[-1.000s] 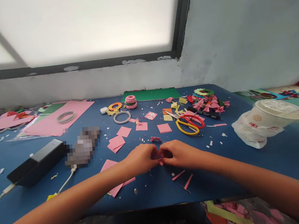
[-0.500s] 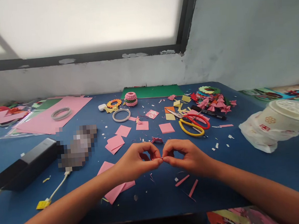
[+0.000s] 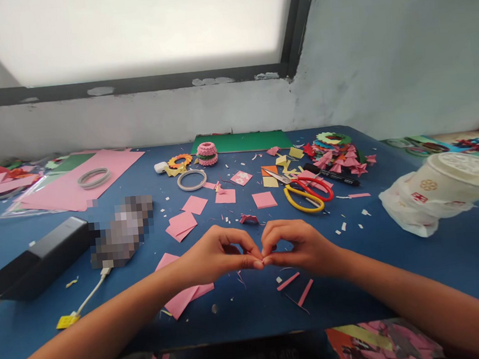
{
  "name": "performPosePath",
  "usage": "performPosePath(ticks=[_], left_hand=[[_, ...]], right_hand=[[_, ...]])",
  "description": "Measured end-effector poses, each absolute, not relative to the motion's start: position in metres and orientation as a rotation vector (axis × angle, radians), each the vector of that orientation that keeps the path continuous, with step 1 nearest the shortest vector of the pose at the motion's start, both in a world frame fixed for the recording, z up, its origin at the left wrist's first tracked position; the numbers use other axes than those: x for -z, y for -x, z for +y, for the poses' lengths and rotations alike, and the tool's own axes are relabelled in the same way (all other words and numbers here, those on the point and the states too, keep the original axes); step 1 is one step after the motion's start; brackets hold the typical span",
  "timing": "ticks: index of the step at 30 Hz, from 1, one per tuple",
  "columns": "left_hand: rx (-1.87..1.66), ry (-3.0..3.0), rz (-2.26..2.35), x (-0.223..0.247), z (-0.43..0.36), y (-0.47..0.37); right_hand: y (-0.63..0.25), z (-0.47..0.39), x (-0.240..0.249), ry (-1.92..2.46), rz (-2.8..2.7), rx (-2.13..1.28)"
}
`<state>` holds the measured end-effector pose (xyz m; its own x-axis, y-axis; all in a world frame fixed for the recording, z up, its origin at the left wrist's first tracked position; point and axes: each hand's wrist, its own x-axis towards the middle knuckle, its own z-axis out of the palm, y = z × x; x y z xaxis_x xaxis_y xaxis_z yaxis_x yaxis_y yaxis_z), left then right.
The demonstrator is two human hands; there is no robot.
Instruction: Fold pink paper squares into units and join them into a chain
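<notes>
My left hand (image 3: 224, 250) and my right hand (image 3: 300, 244) meet fingertip to fingertip above the blue table. Both are closed in a pinch on a small piece of pink paper (image 3: 263, 260), which the fingers hide almost entirely. Just beyond them lies a folded dark pink paper piece (image 3: 248, 219). A pink paper square (image 3: 264, 200) rests farther back, and red-and-yellow-handled scissors (image 3: 307, 192) lie half open to its right. Under my left wrist are several pink sheets (image 3: 183, 302). Two narrow pink strips (image 3: 288, 281) lie below my right hand.
A tape roll (image 3: 192, 180), a pink ring stack (image 3: 207, 154) and a black marker (image 3: 332, 175) lie toward the back. On the right a cup (image 3: 439, 186) leans in white plastic. A black box (image 3: 42, 256) and a blurred-out device (image 3: 123, 233) occupy the left.
My fingertips have drawn closer together, and less of the pink paper shows between them. The whole view has shifted slightly, and the things on the table lie as before.
</notes>
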<state>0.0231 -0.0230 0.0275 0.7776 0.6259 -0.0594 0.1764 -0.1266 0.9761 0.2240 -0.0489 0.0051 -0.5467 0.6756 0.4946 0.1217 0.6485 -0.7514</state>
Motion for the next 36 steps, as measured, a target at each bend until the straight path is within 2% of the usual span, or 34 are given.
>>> performPosePath(ticks=[12, 16, 21, 23, 26, 30, 36], left_hand=[[-0.326, -1.723, 0.817, -0.014, -0.031, -0.032], [-0.364, -1.822, 0.738, -0.013, -0.033, -0.033], [-0.748, -1.790, 0.683, -0.018, -0.033, -0.032], [-0.923, -1.743, 0.756, -0.021, -0.033, -0.031], [-1.007, -1.701, 0.852, -0.024, -0.032, -0.031], [-0.890, -1.726, 0.929, -0.026, -0.033, -0.032], [-0.665, -1.908, 0.991, -0.024, -0.034, -0.032]], right_hand=[[-0.218, -0.050, 0.012, 0.757, -2.119, -0.785], [-0.216, -0.048, 0.016, 0.796, -2.127, -0.848], [-0.214, -0.047, 0.012, 0.917, -1.957, -0.899], [-0.214, -0.048, 0.009, 0.875, -1.945, -0.890], [-0.213, -0.051, 0.006, 0.767, -2.053, -0.779], [-0.213, -0.054, 0.004, 0.801, -2.079, -0.654], [-0.215, -0.054, 0.002, 0.884, -2.119, -0.734]])
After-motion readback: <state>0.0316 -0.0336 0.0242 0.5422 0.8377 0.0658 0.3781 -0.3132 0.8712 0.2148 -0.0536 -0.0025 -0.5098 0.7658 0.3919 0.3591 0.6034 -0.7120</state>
